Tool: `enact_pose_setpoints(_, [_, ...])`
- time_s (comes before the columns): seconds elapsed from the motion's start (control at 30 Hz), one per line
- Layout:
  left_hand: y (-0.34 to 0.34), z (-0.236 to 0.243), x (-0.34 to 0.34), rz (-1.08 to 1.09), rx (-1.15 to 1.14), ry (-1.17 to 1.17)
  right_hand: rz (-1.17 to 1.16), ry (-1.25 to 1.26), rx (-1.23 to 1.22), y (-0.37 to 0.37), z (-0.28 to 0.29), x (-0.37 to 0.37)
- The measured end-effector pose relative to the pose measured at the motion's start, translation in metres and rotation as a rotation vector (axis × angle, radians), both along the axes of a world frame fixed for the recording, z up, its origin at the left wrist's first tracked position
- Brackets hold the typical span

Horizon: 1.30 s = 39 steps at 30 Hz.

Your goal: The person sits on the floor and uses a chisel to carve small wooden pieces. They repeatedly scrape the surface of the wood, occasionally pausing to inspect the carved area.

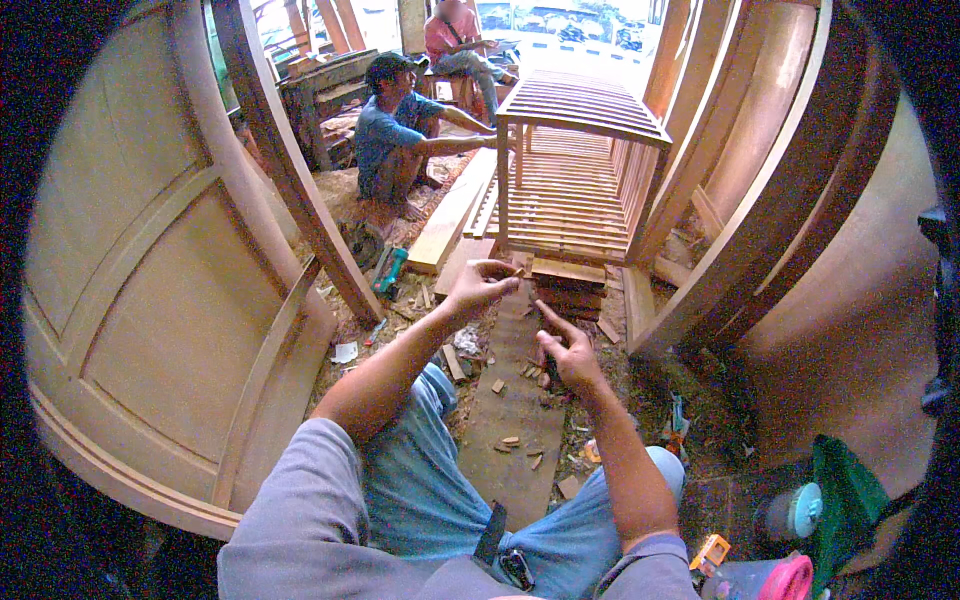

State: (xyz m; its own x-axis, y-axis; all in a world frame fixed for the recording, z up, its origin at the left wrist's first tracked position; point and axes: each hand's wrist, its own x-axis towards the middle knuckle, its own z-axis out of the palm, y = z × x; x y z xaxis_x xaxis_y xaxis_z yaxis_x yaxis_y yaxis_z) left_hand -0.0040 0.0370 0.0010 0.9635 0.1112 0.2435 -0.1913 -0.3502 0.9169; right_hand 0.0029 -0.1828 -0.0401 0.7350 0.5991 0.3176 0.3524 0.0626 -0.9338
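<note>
My left hand is raised in front of me, thumb and forefinger pinching a small piece of wood. Just right of it and a little nearer is my right hand. Its forefinger stretches along a slim dark-tipped tool, while the other fingers curl in; the tool's kind is unclear. The two hands do not touch. Beneath them a long wooden board lies between my knees, with several small wood offcuts on it.
A slatted wooden frame stands ahead on stacked blocks. A person squats beside it, reaching to it; another person sits behind. Door panels lean left, wooden frames right. A green power tool lies on the floor.
</note>
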Motion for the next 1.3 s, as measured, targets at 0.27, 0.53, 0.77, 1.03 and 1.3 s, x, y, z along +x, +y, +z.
enact_pose_setpoints(0.27, [-0.010, -0.009, 0.004, -0.011, -0.017, 0.025, -0.007, 0.252, 0.076, 0.009, -0.014, 0.000])
enact_pose_setpoints(0.53, [-0.014, -0.007, -0.001, -0.013, 0.086, 0.000, -0.339, 0.509, 0.317, -0.017, 0.001, 0.025])
enact_pose_setpoints(0.77, [-0.009, -0.011, 0.003, 0.049, 0.121, -0.063, 0.023, 0.298, 0.066, -0.004, -0.003, 0.008])
enact_pose_setpoints(1.03, [0.002, -0.013, 0.004, 0.060, 0.180, -0.047, 0.025, 0.298, -0.104, 0.003, -0.016, 0.007])
enact_pose_setpoints(1.3, [-0.013, -0.039, 0.048, 0.084, 0.199, -0.045, -0.398, 0.072, 0.211, 0.054, -0.086, 0.019])
